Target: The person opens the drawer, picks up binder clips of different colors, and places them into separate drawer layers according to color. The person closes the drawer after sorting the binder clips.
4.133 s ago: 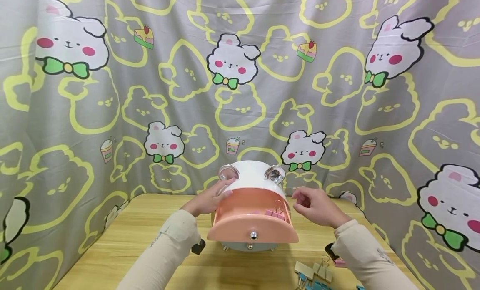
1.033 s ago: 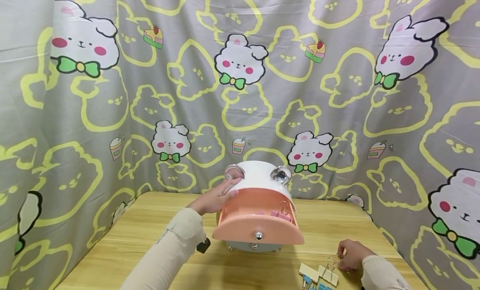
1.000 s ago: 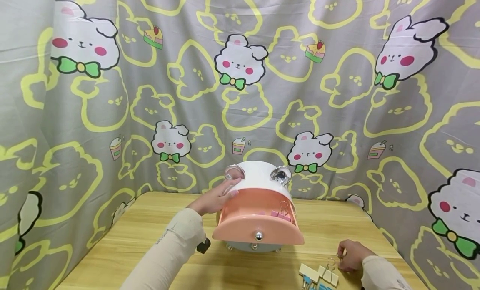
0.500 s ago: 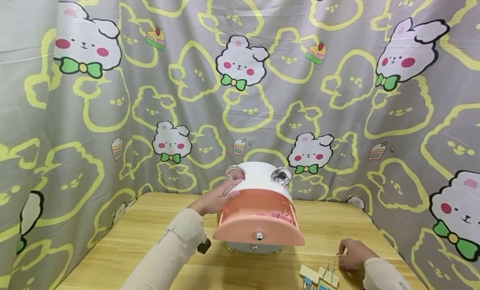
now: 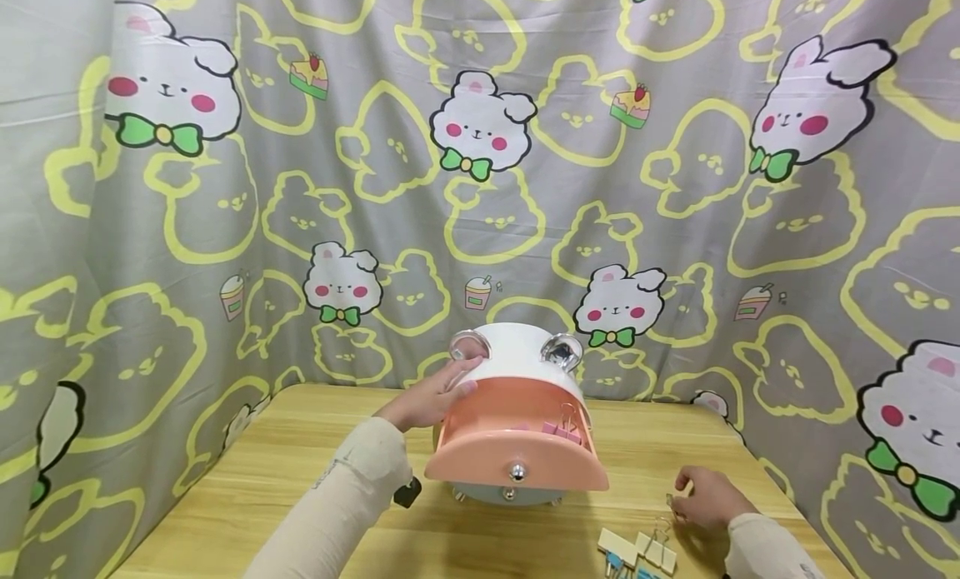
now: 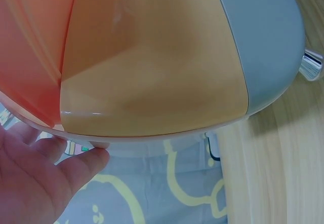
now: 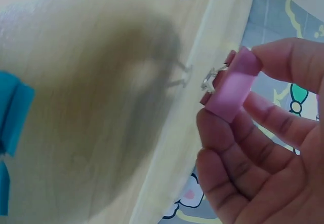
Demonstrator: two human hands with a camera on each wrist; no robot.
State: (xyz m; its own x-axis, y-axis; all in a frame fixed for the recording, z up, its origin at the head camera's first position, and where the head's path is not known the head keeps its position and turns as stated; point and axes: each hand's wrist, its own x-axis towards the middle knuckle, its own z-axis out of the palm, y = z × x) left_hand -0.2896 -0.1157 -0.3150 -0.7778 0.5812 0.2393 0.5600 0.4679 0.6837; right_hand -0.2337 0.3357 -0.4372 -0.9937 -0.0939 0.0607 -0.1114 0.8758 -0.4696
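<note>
My right hand (image 5: 708,497) pinches a pink binder clip (image 7: 235,84) between thumb and fingers, close over the right side of the table. My left hand (image 5: 427,396) rests against the left side of a small storage box with a white top (image 5: 510,346) and silver ears. In the left wrist view, the left fingers (image 6: 83,168) lie along the rim of the box. The upper drawer (image 5: 510,458), coral with a round silver knob, is pulled out. Inside it sit pink binder clips (image 5: 562,431), partly hidden by the drawer front.
Cream binder clips (image 5: 657,552) and blue binder clips (image 5: 619,561) lie at the table's front right, left of my right hand. Below the coral drawer is a grey-blue drawer (image 5: 487,493). A patterned curtain (image 5: 480,212) hangs behind the wooden table (image 5: 315,471).
My right hand has gone from beside the box down to the clips on the right, and lately shifted slightly up with the pink binder clip. My left hand stays on the box.
</note>
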